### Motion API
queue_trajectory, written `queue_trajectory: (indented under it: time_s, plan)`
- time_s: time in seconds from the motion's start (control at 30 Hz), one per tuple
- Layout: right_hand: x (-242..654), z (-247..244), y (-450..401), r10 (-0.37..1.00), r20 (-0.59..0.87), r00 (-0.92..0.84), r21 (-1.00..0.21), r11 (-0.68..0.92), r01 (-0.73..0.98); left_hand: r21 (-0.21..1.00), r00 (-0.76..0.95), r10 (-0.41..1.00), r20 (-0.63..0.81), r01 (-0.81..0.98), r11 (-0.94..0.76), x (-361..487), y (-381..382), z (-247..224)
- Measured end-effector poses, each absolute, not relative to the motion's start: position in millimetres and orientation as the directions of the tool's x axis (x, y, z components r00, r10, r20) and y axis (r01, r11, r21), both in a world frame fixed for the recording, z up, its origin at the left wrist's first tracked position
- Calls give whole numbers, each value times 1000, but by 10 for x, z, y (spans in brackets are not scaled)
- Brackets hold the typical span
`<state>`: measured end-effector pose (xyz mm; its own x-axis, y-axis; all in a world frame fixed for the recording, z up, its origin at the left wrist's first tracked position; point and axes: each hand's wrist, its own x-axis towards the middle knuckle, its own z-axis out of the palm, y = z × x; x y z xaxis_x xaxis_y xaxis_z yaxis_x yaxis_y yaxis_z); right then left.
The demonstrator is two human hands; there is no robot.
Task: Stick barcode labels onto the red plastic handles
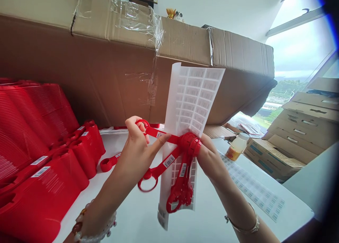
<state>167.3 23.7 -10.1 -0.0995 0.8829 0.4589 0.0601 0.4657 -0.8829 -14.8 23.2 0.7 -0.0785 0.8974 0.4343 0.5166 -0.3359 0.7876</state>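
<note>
Gripping a light, stiff red plastic ring-handled tool (159,170) at 12 o'clock over the desk (127,214), the left hand (135,155) pinches its ring handle; right fingers (205,144) clench its round head against a floppy label sheet (190,98).

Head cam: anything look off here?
Yes, the large cardboard carton along the back. Its top seam looks split, with clear packing tape hanging loose and wrinkled over it, and its right end sags. It looks worn or poorly sealed.
</note>
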Motion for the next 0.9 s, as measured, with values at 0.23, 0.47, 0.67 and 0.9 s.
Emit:
queue_trajectory:
  time_s: [0.23,0.47,0.67,0.9]
  plan:
    - [1822,-83,361,889,325,-322,-859,420,292,749,-82,927,366,616,-242,-306,258,84]
    - [1810,-107,347,861,228,-454,-828,417,375,877,279,938,208,371,-305,-362,363,53]
    - [1876,-114,418,921,365,-138,-811,388,438,845,25,942,336,434,-313,-381,456,50]
    - [2065,-60,530,851,510,-130,-626,470,622,555,-10,983,182,826,-95,-830,877,-219]
